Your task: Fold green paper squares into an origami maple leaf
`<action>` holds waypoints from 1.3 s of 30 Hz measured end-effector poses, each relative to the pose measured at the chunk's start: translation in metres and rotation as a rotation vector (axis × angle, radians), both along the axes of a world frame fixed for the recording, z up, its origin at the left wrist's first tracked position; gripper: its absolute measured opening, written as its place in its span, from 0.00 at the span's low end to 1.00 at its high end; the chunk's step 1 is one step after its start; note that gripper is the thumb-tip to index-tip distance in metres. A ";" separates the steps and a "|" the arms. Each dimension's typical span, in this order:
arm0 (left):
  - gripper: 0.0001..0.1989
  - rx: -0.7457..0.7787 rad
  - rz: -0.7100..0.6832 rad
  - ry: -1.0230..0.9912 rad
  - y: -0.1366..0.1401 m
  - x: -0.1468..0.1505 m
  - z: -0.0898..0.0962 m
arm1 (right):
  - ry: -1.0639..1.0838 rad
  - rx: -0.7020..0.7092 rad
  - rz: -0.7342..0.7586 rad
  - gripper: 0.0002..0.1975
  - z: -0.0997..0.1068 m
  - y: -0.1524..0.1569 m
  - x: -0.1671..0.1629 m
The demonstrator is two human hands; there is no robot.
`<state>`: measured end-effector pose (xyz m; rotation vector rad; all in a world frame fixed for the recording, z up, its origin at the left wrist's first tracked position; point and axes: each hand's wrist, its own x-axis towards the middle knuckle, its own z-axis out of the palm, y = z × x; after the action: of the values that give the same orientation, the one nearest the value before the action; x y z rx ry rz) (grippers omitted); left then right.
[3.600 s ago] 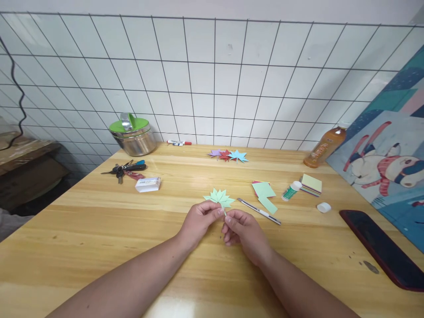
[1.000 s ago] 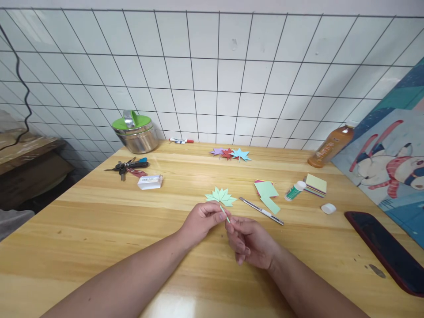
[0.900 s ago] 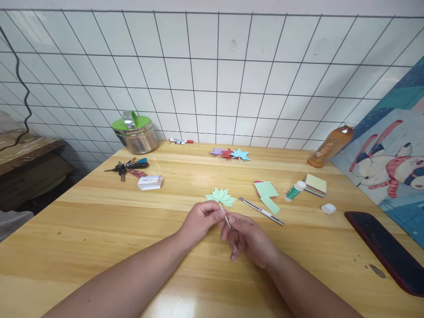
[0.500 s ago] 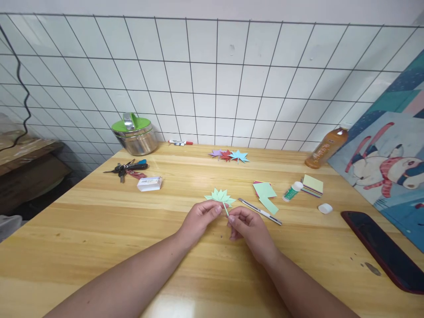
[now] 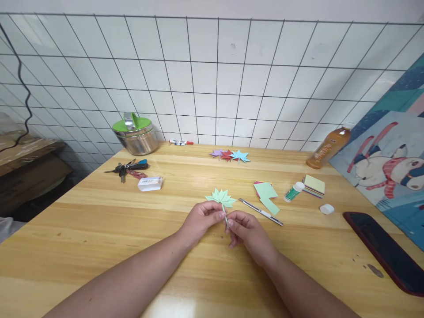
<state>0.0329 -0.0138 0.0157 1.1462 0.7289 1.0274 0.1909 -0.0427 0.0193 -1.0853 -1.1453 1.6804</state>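
A pale green folded paper leaf (image 5: 220, 197) with pointed tips stands just beyond my fingers, its thin paper stem (image 5: 224, 211) running down toward me. My left hand (image 5: 204, 219) is closed on the stem near the base of the leaf. Lower down, my right hand (image 5: 245, 227) pinches the stem's end between thumb and forefinger. A craft knife (image 5: 261, 212) lies just right of the leaf. Past it are cut pieces of green paper (image 5: 266, 191) and a glue stick (image 5: 293, 192).
Purple, red and blue paper leaves (image 5: 240, 156) lie near the wall. At right are a paper stack (image 5: 314, 185), a white cap (image 5: 327, 209), a phone (image 5: 380, 251) and a bottle (image 5: 327, 148). At left are a steel pot (image 5: 137, 140), keys (image 5: 127, 168) and a small box (image 5: 150, 183).
My right hand has slid slightly down along the stem. My left fingers have shifted a little lower on it too, and the leaf stays in nearly the same place.
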 end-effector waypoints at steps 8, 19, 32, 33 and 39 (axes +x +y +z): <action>0.08 -0.020 -0.034 -0.002 0.000 0.000 0.000 | -0.033 0.019 0.041 0.13 0.000 0.000 0.003; 0.09 0.214 0.091 0.336 -0.002 0.001 0.003 | -0.154 0.289 -0.126 0.10 0.003 0.000 0.009; 0.06 0.609 0.187 0.653 -0.011 0.004 0.004 | -0.420 0.517 -0.203 0.07 0.007 -0.005 0.005; 0.06 0.611 0.183 0.649 -0.012 0.004 0.005 | -0.390 0.498 -0.211 0.08 0.008 -0.004 0.005; 0.10 0.511 0.140 0.650 -0.012 0.006 0.005 | -0.236 0.277 -0.274 0.10 0.013 -0.001 0.010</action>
<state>0.0384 -0.0258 0.0211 1.9415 1.1011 0.9858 0.2006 -0.0439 0.0326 -1.2203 -1.2685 1.1672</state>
